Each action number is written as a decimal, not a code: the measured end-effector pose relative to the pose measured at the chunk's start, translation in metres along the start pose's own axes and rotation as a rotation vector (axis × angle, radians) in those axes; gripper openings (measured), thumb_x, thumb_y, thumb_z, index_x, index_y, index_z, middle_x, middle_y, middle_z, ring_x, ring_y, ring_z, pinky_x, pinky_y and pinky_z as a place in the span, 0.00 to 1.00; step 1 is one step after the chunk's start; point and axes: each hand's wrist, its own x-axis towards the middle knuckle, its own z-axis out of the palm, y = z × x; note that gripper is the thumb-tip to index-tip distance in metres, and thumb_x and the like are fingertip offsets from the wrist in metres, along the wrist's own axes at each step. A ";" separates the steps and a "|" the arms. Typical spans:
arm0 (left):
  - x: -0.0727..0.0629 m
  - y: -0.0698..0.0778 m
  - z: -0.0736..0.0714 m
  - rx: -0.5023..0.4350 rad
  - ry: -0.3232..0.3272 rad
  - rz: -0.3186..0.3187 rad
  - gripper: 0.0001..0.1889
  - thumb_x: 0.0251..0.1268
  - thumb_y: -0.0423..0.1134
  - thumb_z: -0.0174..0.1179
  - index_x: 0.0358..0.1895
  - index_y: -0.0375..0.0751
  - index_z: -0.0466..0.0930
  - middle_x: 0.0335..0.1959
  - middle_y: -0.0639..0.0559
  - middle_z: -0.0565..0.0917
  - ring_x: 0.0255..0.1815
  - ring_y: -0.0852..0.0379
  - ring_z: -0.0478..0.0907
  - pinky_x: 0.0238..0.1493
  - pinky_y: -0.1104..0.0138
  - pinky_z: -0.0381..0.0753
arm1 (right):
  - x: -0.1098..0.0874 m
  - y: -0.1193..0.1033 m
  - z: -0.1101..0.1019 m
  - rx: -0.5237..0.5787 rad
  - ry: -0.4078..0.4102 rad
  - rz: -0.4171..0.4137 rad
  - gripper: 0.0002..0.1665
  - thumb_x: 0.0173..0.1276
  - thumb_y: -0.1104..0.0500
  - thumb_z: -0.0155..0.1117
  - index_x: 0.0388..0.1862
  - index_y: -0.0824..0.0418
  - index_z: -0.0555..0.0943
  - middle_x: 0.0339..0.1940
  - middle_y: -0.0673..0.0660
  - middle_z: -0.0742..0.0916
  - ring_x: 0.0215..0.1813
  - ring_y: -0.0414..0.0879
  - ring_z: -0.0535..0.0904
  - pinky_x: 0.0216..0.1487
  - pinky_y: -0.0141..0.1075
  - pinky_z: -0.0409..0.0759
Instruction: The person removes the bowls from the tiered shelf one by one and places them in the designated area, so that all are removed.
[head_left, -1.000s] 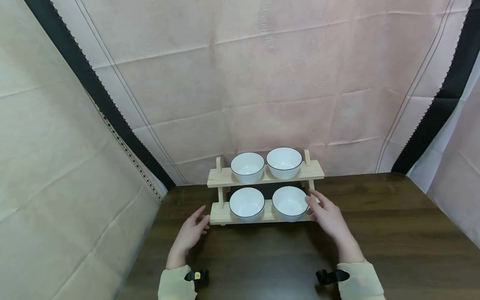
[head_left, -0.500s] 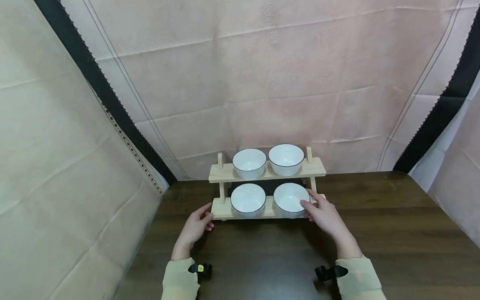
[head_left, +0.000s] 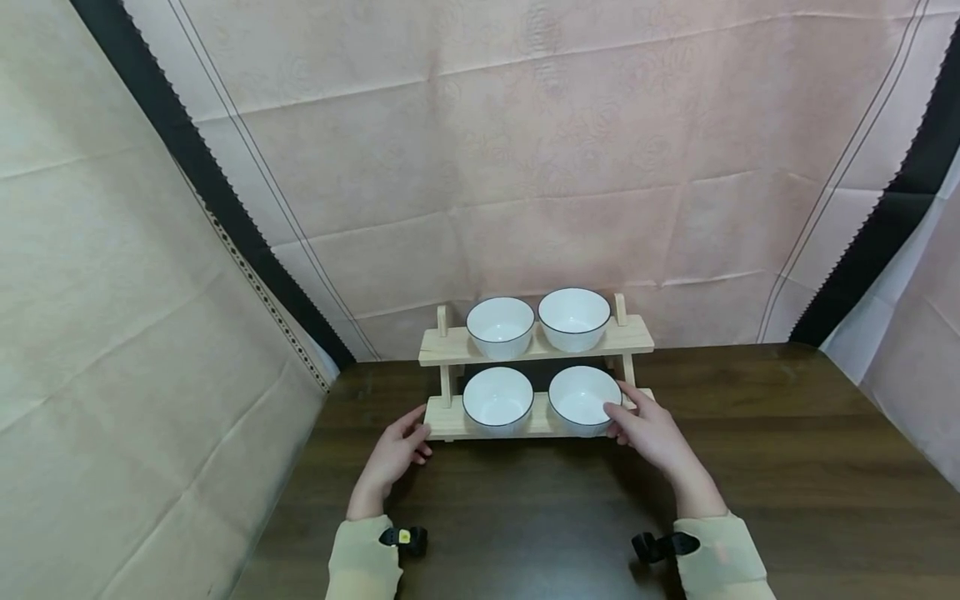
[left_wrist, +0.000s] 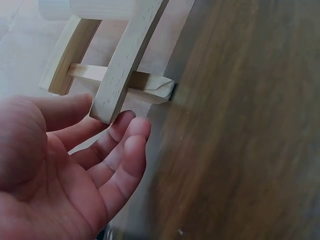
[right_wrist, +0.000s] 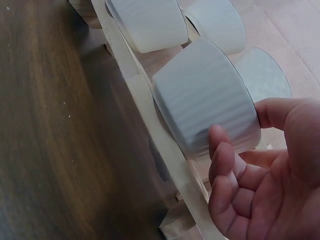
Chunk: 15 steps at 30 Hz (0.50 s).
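A two-tier wooden shelf (head_left: pixel 525 427) stands at the back of the table, bearing white bowls with dark rims. On the upper tier are a left bowl (head_left: pixel 500 327) and a right bowl (head_left: pixel 573 319); below them are a lower-left bowl (head_left: pixel 497 402) and a lower-right bowl (head_left: pixel 581 400). My left hand (head_left: pixel 395 451) pinches the left end of the lower board (left_wrist: pixel 125 65) between thumb and fingers. My right hand (head_left: pixel 651 431) holds the lower-right bowl's right side, thumb (right_wrist: pixel 274 111) at its rim and curled fingers against its ribbed wall. The index fingertip is hidden behind that bowl.
The dark wooden table (head_left: pixel 525 517) extends in front of the shelf and to both sides. A pale cloth wall (head_left: pixel 555 183) rises just behind it, and another cloth wall (head_left: pixel 150 350) slopes along the left. Both wrists carry black straps.
My left hand has come in to the lower board's left end. My right thumb has moved onto the lower-right bowl's rim. The whole head view has shifted slightly.
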 end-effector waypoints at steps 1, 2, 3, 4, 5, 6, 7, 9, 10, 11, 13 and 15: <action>0.000 0.000 0.001 0.004 0.004 0.000 0.25 0.70 0.42 0.51 0.69 0.49 0.61 0.43 0.40 0.75 0.37 0.43 0.78 0.36 0.56 0.81 | 0.000 0.000 0.000 0.004 -0.001 0.001 0.42 0.66 0.37 0.54 0.73 0.52 0.55 0.32 0.58 0.85 0.33 0.49 0.79 0.41 0.41 0.79; 0.000 -0.001 0.001 0.013 0.011 0.004 0.25 0.70 0.42 0.51 0.69 0.49 0.61 0.43 0.40 0.75 0.37 0.43 0.78 0.35 0.57 0.80 | -0.001 -0.001 0.000 0.009 -0.001 0.001 0.42 0.66 0.37 0.54 0.73 0.52 0.55 0.32 0.58 0.85 0.33 0.49 0.79 0.41 0.41 0.79; 0.002 -0.004 0.002 0.024 0.020 0.014 0.25 0.70 0.43 0.51 0.69 0.50 0.62 0.43 0.41 0.75 0.35 0.45 0.78 0.34 0.59 0.80 | -0.001 -0.001 0.000 0.012 -0.001 0.000 0.42 0.66 0.38 0.54 0.73 0.53 0.55 0.32 0.58 0.85 0.33 0.49 0.79 0.41 0.42 0.79; 0.004 -0.008 0.003 0.029 0.031 0.021 0.25 0.70 0.44 0.51 0.69 0.51 0.62 0.42 0.42 0.75 0.35 0.46 0.78 0.33 0.60 0.80 | -0.002 -0.001 0.000 0.016 -0.001 -0.001 0.42 0.66 0.38 0.54 0.73 0.54 0.55 0.32 0.59 0.86 0.33 0.49 0.79 0.41 0.42 0.79; 0.007 -0.012 0.003 0.030 0.043 0.029 0.25 0.69 0.44 0.52 0.68 0.52 0.63 0.41 0.42 0.76 0.34 0.48 0.78 0.31 0.61 0.80 | -0.001 -0.002 0.000 0.018 -0.001 0.000 0.43 0.66 0.38 0.54 0.73 0.54 0.55 0.32 0.58 0.86 0.32 0.49 0.79 0.40 0.41 0.79; 0.007 -0.012 0.004 0.026 0.047 0.032 0.25 0.69 0.43 0.52 0.69 0.52 0.62 0.41 0.42 0.75 0.33 0.48 0.78 0.31 0.62 0.79 | -0.001 -0.001 0.000 0.017 -0.001 0.000 0.43 0.66 0.38 0.54 0.73 0.54 0.55 0.32 0.59 0.86 0.32 0.49 0.79 0.40 0.41 0.79; 0.008 -0.013 0.004 0.024 0.049 0.035 0.26 0.69 0.43 0.52 0.69 0.51 0.62 0.41 0.42 0.75 0.33 0.47 0.79 0.30 0.62 0.79 | -0.001 -0.001 0.000 0.018 -0.002 0.001 0.43 0.66 0.38 0.54 0.73 0.54 0.55 0.32 0.59 0.86 0.32 0.49 0.79 0.40 0.41 0.79; 0.009 -0.014 0.006 0.011 0.053 0.029 0.27 0.69 0.43 0.52 0.70 0.51 0.61 0.42 0.42 0.75 0.33 0.47 0.79 0.30 0.62 0.79 | 0.000 0.000 -0.001 0.017 -0.004 0.002 0.43 0.66 0.37 0.55 0.73 0.54 0.55 0.31 0.58 0.86 0.32 0.48 0.79 0.38 0.40 0.79; 0.010 -0.014 0.006 -0.001 0.055 0.021 0.27 0.69 0.43 0.52 0.70 0.51 0.60 0.43 0.42 0.75 0.33 0.47 0.79 0.30 0.62 0.79 | 0.000 0.000 -0.001 0.015 -0.006 0.002 0.43 0.66 0.37 0.55 0.73 0.54 0.55 0.31 0.58 0.86 0.32 0.48 0.79 0.38 0.39 0.79; 0.011 -0.013 0.007 -0.012 0.057 0.012 0.27 0.69 0.43 0.52 0.70 0.52 0.59 0.43 0.42 0.75 0.34 0.47 0.79 0.30 0.62 0.79 | 0.000 0.000 -0.001 0.014 -0.007 0.003 0.43 0.66 0.37 0.54 0.73 0.54 0.55 0.31 0.58 0.86 0.32 0.48 0.79 0.37 0.39 0.79; 0.012 -0.013 0.009 -0.026 0.063 0.001 0.28 0.69 0.42 0.52 0.71 0.52 0.58 0.45 0.43 0.74 0.34 0.47 0.79 0.30 0.63 0.79 | 0.001 0.000 -0.001 0.012 -0.015 0.004 0.44 0.66 0.37 0.54 0.73 0.54 0.54 0.31 0.58 0.86 0.32 0.49 0.80 0.37 0.39 0.78; 0.013 -0.012 0.010 -0.035 0.074 -0.008 0.28 0.69 0.42 0.51 0.71 0.53 0.58 0.45 0.44 0.74 0.34 0.48 0.79 0.29 0.63 0.78 | 0.001 0.000 -0.001 0.015 -0.027 0.010 0.44 0.66 0.36 0.53 0.73 0.55 0.54 0.31 0.58 0.86 0.33 0.50 0.81 0.36 0.40 0.78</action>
